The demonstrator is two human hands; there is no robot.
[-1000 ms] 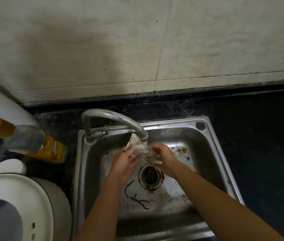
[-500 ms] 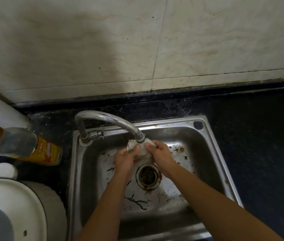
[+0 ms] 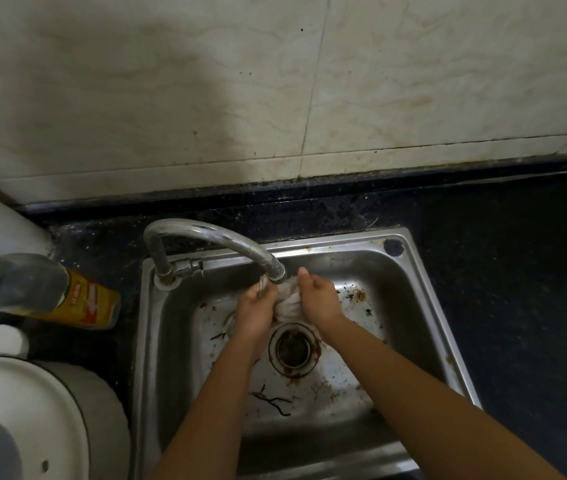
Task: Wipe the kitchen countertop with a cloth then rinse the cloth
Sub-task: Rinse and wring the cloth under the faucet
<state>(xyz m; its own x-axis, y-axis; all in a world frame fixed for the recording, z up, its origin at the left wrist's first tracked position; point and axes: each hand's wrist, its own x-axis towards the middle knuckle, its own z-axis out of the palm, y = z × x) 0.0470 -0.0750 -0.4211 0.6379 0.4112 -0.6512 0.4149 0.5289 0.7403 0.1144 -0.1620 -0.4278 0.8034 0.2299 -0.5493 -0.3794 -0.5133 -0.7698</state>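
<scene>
A small pale cloth (image 3: 287, 299) is bunched up just under the spout of the curved metal tap (image 3: 212, 239), over the steel sink (image 3: 427, 285). My left hand (image 3: 256, 308) grips the cloth's left side and my right hand (image 3: 320, 299) grips its right side, the two hands pressed close together. Most of the cloth is hidden between my palms. The drain (image 3: 294, 348) lies directly below my hands. Dark countertop (image 3: 517, 271) surrounds the sink.
A clear bottle with a yellow label (image 3: 67, 296) and a brown cap stands left of the sink. A white round appliance (image 3: 32, 410) fills the lower left. Dark debris (image 3: 271, 400) lies on the sink floor. A tiled wall (image 3: 275, 98) rises behind.
The cloth went from hanging loosely between my hands to a tight bunch. Both hands closed in together under the spout.
</scene>
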